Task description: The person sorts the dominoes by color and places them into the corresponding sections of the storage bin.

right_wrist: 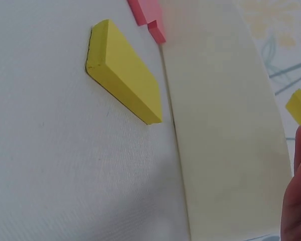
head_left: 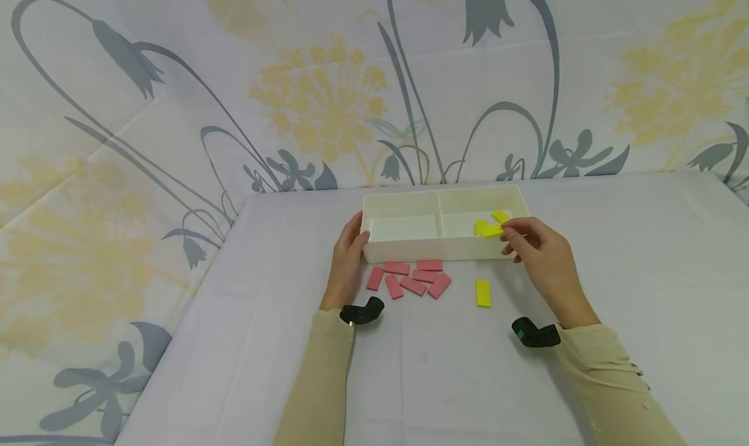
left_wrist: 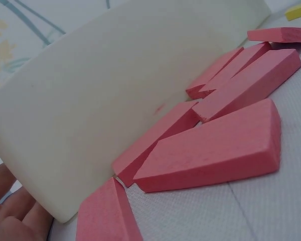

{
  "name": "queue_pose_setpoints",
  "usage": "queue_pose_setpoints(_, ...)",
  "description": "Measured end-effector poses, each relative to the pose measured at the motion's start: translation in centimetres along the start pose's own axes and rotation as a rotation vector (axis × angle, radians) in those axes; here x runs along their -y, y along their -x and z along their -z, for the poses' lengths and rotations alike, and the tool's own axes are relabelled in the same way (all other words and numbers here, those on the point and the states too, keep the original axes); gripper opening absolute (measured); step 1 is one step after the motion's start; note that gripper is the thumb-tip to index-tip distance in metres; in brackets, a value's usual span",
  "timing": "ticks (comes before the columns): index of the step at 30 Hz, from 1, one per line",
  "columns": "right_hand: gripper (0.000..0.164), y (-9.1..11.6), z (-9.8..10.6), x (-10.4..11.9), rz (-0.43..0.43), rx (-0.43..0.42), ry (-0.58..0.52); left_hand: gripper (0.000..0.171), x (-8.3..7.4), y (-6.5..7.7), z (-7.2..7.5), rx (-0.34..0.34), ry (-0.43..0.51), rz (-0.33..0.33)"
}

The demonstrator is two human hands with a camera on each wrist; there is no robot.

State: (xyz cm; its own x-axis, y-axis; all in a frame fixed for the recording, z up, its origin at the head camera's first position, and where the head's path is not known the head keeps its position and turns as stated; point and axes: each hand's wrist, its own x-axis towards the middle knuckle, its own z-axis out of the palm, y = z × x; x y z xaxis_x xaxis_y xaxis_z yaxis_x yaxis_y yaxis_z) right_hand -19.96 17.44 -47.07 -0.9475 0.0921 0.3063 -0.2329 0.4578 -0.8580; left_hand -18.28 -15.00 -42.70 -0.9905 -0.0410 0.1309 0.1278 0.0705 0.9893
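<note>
A white two-compartment box point(head_left: 433, 249) stands on the table. My left hand point(head_left: 344, 264) grips its left end, thumb by the front corner. Over the right compartment, my right hand point(head_left: 544, 261) pinches a yellow block point(head_left: 493, 231) between thumb and fingertips; in the right wrist view this block point(right_wrist: 299, 106) shows above the box's rim. Inside that compartment lie more yellow blocks point(head_left: 500, 216). One yellow block point(head_left: 482, 294) lies flat in front of the box. Several pink blocks point(head_left: 413, 286) are scattered before the box's front wall, seen close up in the left wrist view.
A white cloth point(head_left: 433, 381) covers the table. Behind the box hangs a floral curtain point(head_left: 351, 17), which also runs along the left side. A black wrist camera point(head_left: 361, 311) sits on the left wrist and another black camera point(head_left: 534, 333) on the right.
</note>
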Motion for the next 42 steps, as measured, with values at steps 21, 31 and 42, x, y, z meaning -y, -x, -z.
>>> queue_pose_setpoints(21, 0.042, 0.8, -0.4, 2.9, -0.072, 0.103, 0.048, 0.042, 1.8, -0.8, 0.2, -0.03, 0.0, 0.013)
queue_pose_setpoints(31, 0.04, 1.9, 0.4, 7.6, -0.123, 0.27, 0.108, 0.044, 1.7, -0.7, 0.2, -0.023, -0.03, 0.005)
queue_pose_setpoints(42, 0.041, 2.0, 0.3, 7.5, -0.12, 0.3, 0.094, 0.045, 1.9, -0.8, 0.3, -0.026, -0.024, 0.001)
